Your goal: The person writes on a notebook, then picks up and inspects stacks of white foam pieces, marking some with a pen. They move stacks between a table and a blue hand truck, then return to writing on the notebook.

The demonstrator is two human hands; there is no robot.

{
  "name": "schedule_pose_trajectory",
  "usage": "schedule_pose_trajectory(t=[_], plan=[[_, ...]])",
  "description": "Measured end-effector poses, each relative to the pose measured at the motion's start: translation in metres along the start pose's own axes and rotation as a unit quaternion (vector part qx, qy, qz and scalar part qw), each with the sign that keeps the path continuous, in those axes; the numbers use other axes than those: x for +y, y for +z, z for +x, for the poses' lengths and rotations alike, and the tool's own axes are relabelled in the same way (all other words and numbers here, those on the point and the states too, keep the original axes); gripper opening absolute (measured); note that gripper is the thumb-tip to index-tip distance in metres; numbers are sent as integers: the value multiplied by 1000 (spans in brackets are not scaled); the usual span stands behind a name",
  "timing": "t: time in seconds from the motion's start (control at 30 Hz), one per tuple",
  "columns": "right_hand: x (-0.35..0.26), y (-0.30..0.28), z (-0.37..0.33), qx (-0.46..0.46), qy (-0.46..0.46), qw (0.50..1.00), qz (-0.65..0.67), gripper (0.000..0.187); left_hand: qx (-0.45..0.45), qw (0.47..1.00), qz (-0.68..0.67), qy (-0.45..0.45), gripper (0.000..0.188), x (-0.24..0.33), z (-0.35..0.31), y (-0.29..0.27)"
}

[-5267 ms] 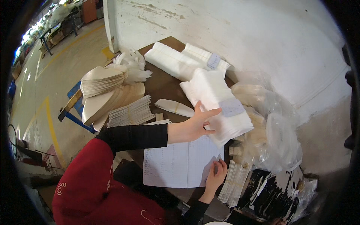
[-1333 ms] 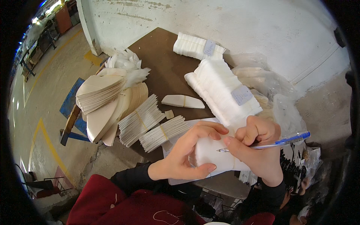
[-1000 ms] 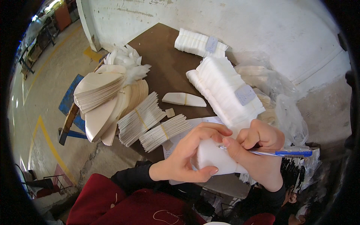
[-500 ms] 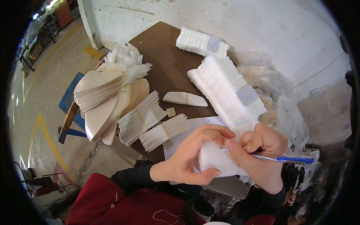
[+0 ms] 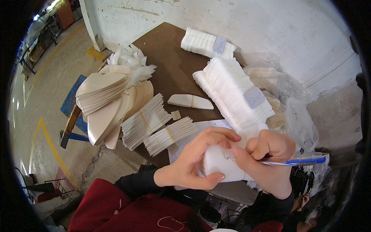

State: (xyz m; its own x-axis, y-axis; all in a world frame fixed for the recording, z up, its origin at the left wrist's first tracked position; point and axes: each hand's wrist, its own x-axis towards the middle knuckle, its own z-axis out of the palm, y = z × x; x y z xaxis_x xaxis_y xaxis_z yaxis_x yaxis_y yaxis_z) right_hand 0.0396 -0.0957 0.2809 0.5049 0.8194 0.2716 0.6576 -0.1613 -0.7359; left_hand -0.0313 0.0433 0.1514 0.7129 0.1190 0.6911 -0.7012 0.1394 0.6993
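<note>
White bundle (image 5: 220, 166) sits between the two hands: the left hand (image 5: 189, 164) curls around it, thumb at the near side and fingers over the far side. The right hand (image 5: 268, 170) grips a blue pen (image 5: 305, 161) close to the bundle; whether the tip touches is unclear. Just beyond the hands, a tagged white bundle (image 5: 228, 87) lies on the worktop (image 5: 166, 54); banded stacks (image 5: 145, 121) lie beyond and left of the left hand.

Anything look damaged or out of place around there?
Yes: brownish scrapes mar the white wall behind the table, and a dark, ragged, cracklike line breaks the otherwise plain floor at left.
</note>
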Motion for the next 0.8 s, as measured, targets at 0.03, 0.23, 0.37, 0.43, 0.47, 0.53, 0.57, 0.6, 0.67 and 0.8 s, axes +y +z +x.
schedule_pose_trajectory(t=[0.03, 0.23, 0.37, 0.43, 0.47, 0.53, 0.57, 0.6, 0.67, 0.8], plan=[[-1, -2, 0, -9, -2, 1000, 2, 43, -4, 1000, 3, 1, 50, 0, 0, -1], [1, 5, -2, 33, 19, 999, 11, 43, -18, 1000, 10, -5, 51, -1, -2, -2], [0, 5, 0, 19, 2, 999, -27, 42, -9, 1000, 10, -3, 51, -2, -3, -2], [-3, 2, -1, 4, 2, 999, -37, 40, -18, 1000, 15, 0, 51, -2, -2, -3], [-6, 0, -2, 1, 10, 999, -36, 39, -23, 1000, 17, 1, 51, -1, -2, -3], [-7, 0, -2, 4, 17, 999, -29, 40, -22, 1000, 15, -1, 51, -1, -2, -3], [-7, 1, -1, 9, 17, 1000, -24, 40, -21, 1000, 15, -2, 51, 0, -2, -3], [-7, 2, 0, 15, 17, 1000, -18, 40, -12, 1000, 11, 1, 50, 0, -3, -3], [-3, 6, -1, 37, 16, 999, -35, 41, 4, 1000, 2, 5, 49, -1, -3, -1], [-7, 3, 2, 9, 15, 999, -40, 43, 9, 1000, 1, 0, 49, -2, -4, -1]])
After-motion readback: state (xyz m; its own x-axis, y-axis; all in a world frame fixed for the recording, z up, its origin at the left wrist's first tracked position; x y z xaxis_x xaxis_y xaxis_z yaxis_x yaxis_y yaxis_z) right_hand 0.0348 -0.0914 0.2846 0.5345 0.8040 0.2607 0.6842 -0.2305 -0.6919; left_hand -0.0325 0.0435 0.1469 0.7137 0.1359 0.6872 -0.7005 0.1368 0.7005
